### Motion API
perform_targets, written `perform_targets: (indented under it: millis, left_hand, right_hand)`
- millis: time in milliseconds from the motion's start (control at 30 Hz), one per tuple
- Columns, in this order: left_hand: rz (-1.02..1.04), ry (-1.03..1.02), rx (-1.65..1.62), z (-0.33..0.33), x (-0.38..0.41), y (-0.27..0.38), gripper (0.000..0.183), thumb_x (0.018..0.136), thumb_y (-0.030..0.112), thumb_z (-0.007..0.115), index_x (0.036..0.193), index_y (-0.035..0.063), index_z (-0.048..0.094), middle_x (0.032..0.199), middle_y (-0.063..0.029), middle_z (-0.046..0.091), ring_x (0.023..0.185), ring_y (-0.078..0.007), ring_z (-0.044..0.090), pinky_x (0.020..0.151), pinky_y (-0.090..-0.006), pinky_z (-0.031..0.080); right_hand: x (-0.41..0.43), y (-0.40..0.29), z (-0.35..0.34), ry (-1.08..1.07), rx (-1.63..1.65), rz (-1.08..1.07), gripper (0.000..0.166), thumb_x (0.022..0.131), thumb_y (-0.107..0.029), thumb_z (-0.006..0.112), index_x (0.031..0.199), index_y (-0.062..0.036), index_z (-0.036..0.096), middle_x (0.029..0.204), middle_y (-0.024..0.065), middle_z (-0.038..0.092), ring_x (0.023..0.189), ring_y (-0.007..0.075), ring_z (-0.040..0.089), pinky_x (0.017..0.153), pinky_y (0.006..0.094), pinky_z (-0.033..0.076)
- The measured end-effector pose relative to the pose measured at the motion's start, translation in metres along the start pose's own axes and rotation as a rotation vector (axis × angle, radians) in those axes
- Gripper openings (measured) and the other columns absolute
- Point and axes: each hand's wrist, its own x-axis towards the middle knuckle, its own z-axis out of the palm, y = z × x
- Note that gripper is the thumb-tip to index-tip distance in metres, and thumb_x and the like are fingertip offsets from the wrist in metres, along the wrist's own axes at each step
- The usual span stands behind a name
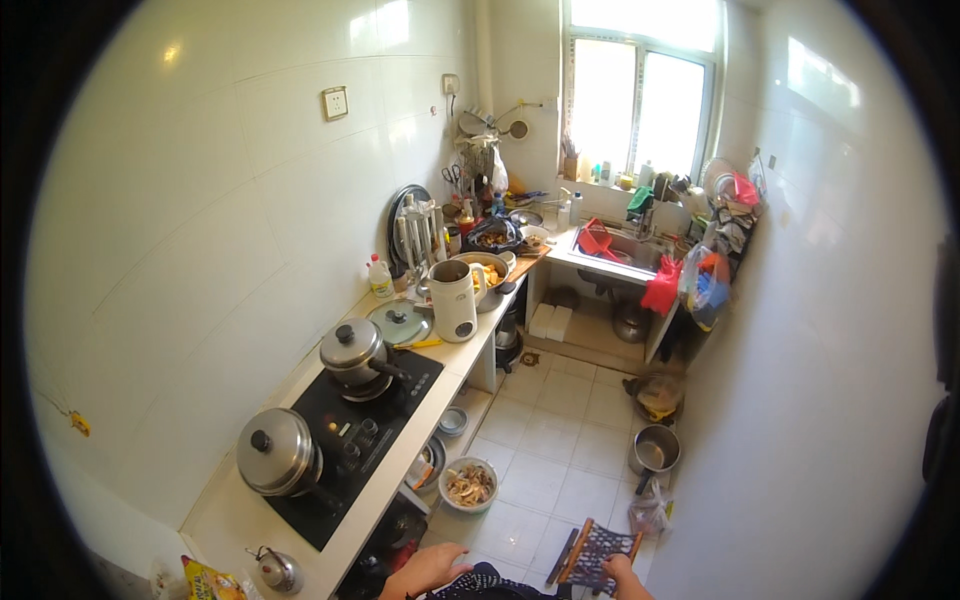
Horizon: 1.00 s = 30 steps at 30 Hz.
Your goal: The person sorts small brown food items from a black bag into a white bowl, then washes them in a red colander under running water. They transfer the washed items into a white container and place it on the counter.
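My left hand (430, 571) is at the bottom edge beside the dark patterned clothing on my body. Nothing shows in it, and its thumb stands apart from the fingers. At the lower right my right hand (618, 568) grips the side of a small folding stool (596, 551) with wooden bars and a dark woven seat. The stool is partly cut off by the bottom of the picture. On the floor ahead of my left hand, a pale bowl (469, 485) holds peelings or food scraps. A tied plastic bag (651, 511) lies close to the stool, by the right wall.
Two lidded pots (279, 451) stand on the black cooktop (330, 480) at left. Behind them are a white soymilk maker (452, 307) and a pot of orange chunks (491, 276). A saucepan (655, 450) sits along the right wall; the sink (637, 253) is under the window.
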Motion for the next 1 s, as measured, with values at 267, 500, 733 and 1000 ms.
perform_targets:
  millis: [267, 500, 733, 1000]
  left_hand:
    - [0.039, -0.052, -0.023, -0.050, 0.184, -0.035, 0.040, 0.088, 0.034, 0.063, 0.112, 0.0022, 0.060, 0.109, -0.0186, 0.062, 0.101, -0.0369, 0.060, 0.084, -0.0424, 0.050]
    - [0.287, -0.092, -0.129, -0.083, 0.377, -0.050, 0.041, 0.090, 0.033, 0.062, 0.115, 0.0019, 0.058, 0.115, -0.0183, 0.060, 0.102, -0.0384, 0.059, 0.085, -0.0442, 0.050]
    - [0.464, -0.138, -0.377, -0.114, 0.571, 0.002, 0.040, 0.093, 0.031, 0.061, 0.119, 0.0001, 0.057, 0.121, -0.0178, 0.060, 0.106, -0.0348, 0.060, 0.090, -0.0394, 0.049]
    - [0.016, -0.082, -0.902, -0.126, 0.781, 0.020, 0.031, 0.094, 0.019, 0.062, 0.120, 0.0019, 0.058, 0.119, -0.0110, 0.064, 0.097, -0.0197, 0.066, 0.086, -0.0309, 0.052]
  right_hand:
    - [0.075, -0.050, -0.108, 0.027, 0.313, 0.131, 0.030, 0.074, -0.034, 0.063, 0.087, -0.0082, 0.074, 0.078, 0.0148, 0.070, 0.077, 0.0323, 0.068, 0.073, 0.0403, 0.054]
    - [0.182, -0.037, -0.168, 0.080, 0.331, 0.212, 0.030, 0.075, -0.034, 0.064, 0.088, -0.0090, 0.073, 0.080, 0.0144, 0.070, 0.076, 0.0318, 0.067, 0.072, 0.0421, 0.054]
    - [0.267, -0.067, -0.247, 0.085, 0.454, 0.300, 0.030, 0.075, -0.033, 0.063, 0.088, -0.0077, 0.073, 0.080, 0.0147, 0.070, 0.078, 0.0323, 0.067, 0.073, 0.0421, 0.054]
    - [0.424, -0.028, -0.344, 0.011, 0.437, 0.375, 0.029, 0.076, -0.031, 0.063, 0.088, -0.0063, 0.073, 0.080, 0.0151, 0.070, 0.079, 0.0329, 0.068, 0.074, 0.0421, 0.054]
